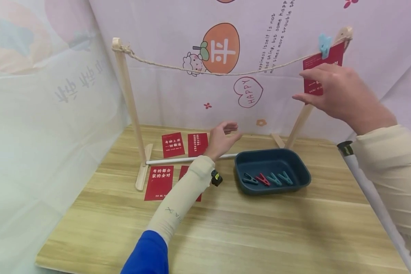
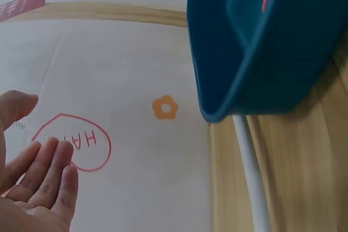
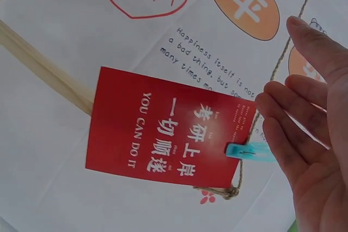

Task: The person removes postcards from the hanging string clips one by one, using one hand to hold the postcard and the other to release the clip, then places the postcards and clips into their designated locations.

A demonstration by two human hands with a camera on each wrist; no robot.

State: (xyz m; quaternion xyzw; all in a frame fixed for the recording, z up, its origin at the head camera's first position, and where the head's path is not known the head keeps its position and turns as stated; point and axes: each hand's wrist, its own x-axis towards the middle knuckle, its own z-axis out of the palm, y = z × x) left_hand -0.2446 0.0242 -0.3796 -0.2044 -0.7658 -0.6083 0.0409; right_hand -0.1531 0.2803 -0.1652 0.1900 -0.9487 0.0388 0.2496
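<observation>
A red card (image 3: 141,129) printed with white characters and "YOU CAN DO IT" hangs from the twine (image 1: 239,74) near its right end. A light blue clothespin (image 1: 324,45) clamps the card's top edge to the twine. My right hand (image 1: 346,95) is raised in front of the card, with thumb and fingers apart; the right wrist view shows nothing between them. My left hand (image 1: 222,140) hovers over the back of the table, left of the dark blue tray (image 1: 238,167), its fingers loosely extended and holding nothing.
Several clothespins (image 1: 263,179), one red, lie in the tray. Several red cards (image 1: 172,144) lie on the table at left, partly behind my left arm. A left post (image 1: 128,91) and right post (image 1: 298,127) hold up the twine, with a white rod (image 1: 171,160) low between them.
</observation>
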